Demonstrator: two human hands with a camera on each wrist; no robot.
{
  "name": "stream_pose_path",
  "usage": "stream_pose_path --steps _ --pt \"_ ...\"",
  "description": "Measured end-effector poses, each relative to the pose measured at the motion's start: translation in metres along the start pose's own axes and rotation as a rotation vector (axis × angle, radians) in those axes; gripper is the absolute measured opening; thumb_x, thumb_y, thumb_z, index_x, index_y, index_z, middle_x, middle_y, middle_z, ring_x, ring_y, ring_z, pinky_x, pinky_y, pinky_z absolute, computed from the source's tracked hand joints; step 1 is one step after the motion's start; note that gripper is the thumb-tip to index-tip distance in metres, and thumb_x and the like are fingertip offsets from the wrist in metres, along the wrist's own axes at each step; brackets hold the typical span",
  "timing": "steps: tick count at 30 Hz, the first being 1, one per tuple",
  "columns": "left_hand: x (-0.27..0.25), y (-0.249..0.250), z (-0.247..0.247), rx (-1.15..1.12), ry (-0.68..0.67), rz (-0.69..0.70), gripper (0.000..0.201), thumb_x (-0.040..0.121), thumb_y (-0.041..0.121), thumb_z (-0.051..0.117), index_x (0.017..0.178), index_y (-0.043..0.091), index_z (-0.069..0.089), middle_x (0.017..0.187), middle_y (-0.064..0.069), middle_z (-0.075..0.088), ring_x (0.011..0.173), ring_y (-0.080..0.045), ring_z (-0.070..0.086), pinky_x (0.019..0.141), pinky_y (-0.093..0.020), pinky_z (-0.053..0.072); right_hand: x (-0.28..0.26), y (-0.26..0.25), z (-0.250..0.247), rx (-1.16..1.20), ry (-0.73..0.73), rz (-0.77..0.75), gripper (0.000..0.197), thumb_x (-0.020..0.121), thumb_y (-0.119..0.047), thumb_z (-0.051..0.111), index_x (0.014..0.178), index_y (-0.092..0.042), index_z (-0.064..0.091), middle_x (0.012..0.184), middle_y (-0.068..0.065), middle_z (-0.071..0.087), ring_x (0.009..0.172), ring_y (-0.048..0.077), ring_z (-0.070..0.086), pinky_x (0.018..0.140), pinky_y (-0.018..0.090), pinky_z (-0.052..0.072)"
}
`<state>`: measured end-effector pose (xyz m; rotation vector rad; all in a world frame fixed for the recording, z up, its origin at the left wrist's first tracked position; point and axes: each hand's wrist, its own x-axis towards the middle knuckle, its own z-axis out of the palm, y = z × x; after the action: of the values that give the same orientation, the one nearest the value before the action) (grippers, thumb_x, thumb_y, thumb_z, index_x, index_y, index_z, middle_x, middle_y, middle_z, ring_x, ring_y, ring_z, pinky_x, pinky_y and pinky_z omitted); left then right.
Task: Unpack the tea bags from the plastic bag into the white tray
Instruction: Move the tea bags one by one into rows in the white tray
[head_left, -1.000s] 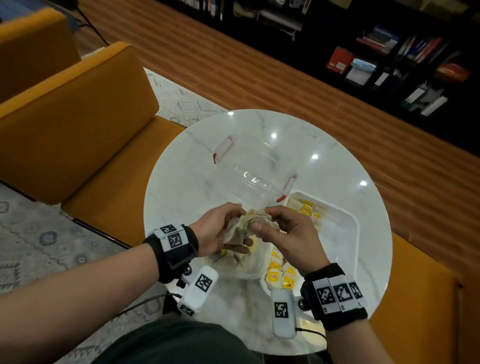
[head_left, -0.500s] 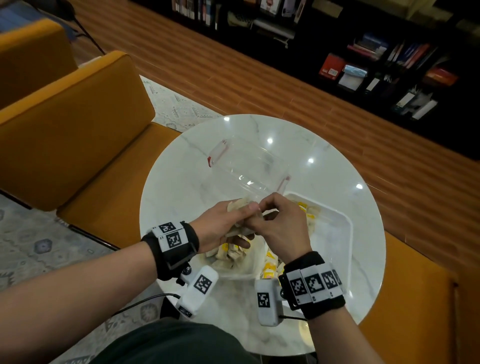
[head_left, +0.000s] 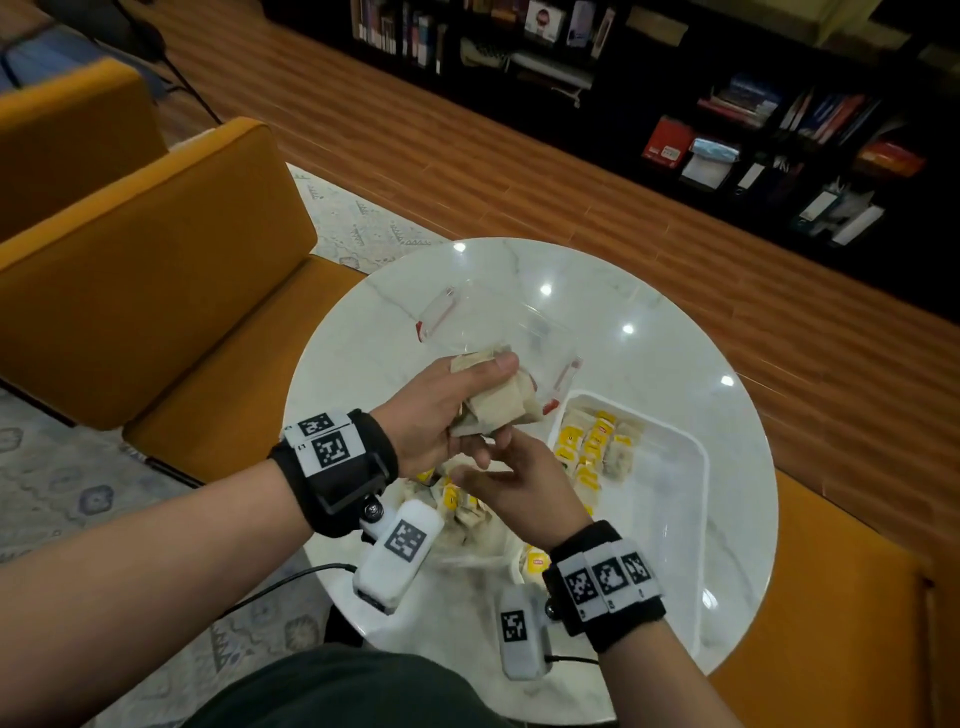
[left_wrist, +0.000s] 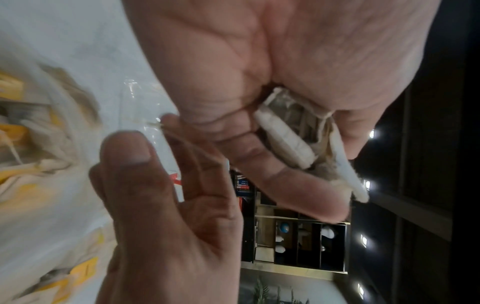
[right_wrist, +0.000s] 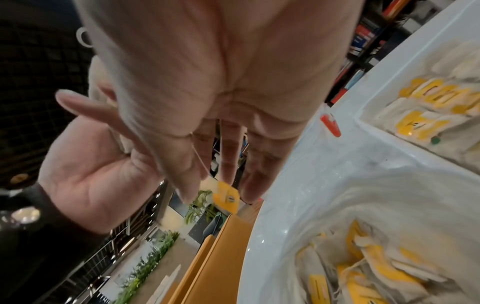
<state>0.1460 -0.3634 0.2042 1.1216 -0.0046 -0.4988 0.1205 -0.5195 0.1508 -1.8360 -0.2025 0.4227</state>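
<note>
My left hand (head_left: 460, 397) grips a bunch of beige tea bags (head_left: 498, 410) above the table; the left wrist view shows its fingers curled round the tea bags (left_wrist: 288, 135). Just below it, my right hand (head_left: 498, 470) has its fingers straight. A thin string lies across them, and a yellow tag (right_wrist: 226, 196) hangs by the fingertips. Under both hands lies the clear plastic bag (head_left: 470, 525) holding more tea bags; its red-tipped mouth (head_left: 498, 332) points away from me. The white tray (head_left: 680, 519) sits to the right with several yellow-tagged tea bags (head_left: 592, 441) in its far left corner.
Everything rests on a round white marble table (head_left: 649, 322). Orange sofas (head_left: 156, 270) flank it on the left and at the near right. Dark bookshelves (head_left: 727, 130) line the far side of the wooden floor.
My left hand has lifted the bunch of tea bags higher. My right hand has come off the bunch and dropped below it, with its fingers spread.
</note>
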Motion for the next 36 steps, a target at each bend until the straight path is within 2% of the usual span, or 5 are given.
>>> stream_pose_path --steps 6,18,28,33,36 --pt "0.005 0.008 -0.004 -0.011 0.031 0.031 0.039 0.094 0.047 0.058 0.105 0.011 0.068 0.082 -0.012 0.062 0.06 -0.023 0.057 0.039 -0.023 0.042 -0.004 -0.005 -0.006 0.001 -0.026 0.007 0.026 0.089 -0.013 0.077 0.087 -0.039 0.074 0.091 -0.009 0.076 0.083 0.022 0.073 0.081 0.045 0.062" --pt "0.005 0.009 -0.019 -0.016 0.159 0.008 0.031 0.091 0.045 0.063 0.111 0.022 0.069 0.097 -0.01 0.064 0.067 -0.017 0.059 0.038 -0.022 0.04 -0.03 -0.023 -0.048 0.028 0.031 0.124 0.018 0.1 -0.004 0.058 0.1 -0.016 0.071 0.09 0.008 0.072 0.064 0.019 0.065 0.052 0.028 0.049" --pt "0.001 -0.019 -0.007 -0.142 0.136 -0.211 0.023 0.097 0.031 0.053 0.107 0.014 0.064 0.088 -0.012 0.066 0.067 -0.023 0.064 0.038 -0.024 0.045 -0.027 -0.073 -0.054 -0.048 0.246 -0.13 0.035 0.095 0.011 0.046 0.107 -0.017 0.064 0.101 0.007 0.065 0.087 0.016 0.075 0.08 0.031 0.061" --pt "0.002 -0.029 0.004 -0.16 0.095 -0.24 0.036 0.101 0.028 0.05 0.124 0.006 0.065 0.094 -0.013 0.066 0.073 -0.024 0.065 0.052 -0.03 0.055 -0.025 -0.08 -0.03 -0.446 0.175 -0.209 0.032 0.093 -0.013 0.066 0.119 -0.031 0.059 0.095 -0.012 0.073 0.084 0.002 0.071 0.08 0.024 0.056" --pt "0.001 -0.034 0.008 -0.234 0.072 -0.267 0.037 0.101 0.026 0.045 0.095 0.008 0.076 0.083 -0.007 0.071 0.069 -0.019 0.069 0.052 -0.03 0.057 -0.028 -0.079 -0.017 -0.637 0.098 -0.213 0.04 0.085 -0.027 0.073 0.121 -0.036 0.059 0.1 -0.014 0.073 0.098 0.012 0.066 0.087 0.037 0.054"
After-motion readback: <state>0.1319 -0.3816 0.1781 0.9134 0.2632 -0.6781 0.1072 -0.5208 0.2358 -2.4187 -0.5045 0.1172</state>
